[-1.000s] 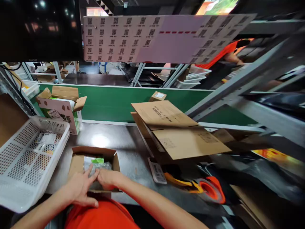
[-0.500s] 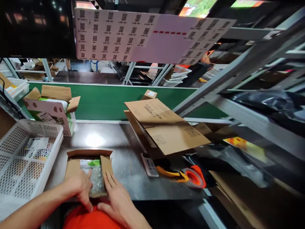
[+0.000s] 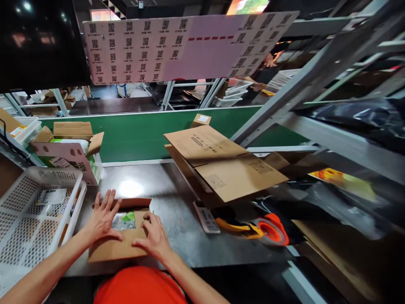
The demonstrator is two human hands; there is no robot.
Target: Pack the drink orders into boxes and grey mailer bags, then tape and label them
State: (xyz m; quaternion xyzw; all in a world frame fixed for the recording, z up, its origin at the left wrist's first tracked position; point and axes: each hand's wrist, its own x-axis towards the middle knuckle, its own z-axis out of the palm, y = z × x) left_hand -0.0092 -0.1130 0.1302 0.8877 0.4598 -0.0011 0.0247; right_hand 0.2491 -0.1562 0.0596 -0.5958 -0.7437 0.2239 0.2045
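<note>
Carton, part-folded | left hand spread | right hand loosely bent | both hands on it

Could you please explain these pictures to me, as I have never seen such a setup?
There is no machine here, only a person's two bare hands. Every picture comes from one camera worn on the person's head, looking forward and down. On the grey metal table, a small brown cardboard box shows clear plastic and something green inside. The left hand lies spread on the box's left side; the right hand rests bent fingers on its right side. Neither lifts it. Left of it stands a white perforated plastic basket; to the right are a large folded brown cardboard carton and an orange-sided roll of tape.
</note>
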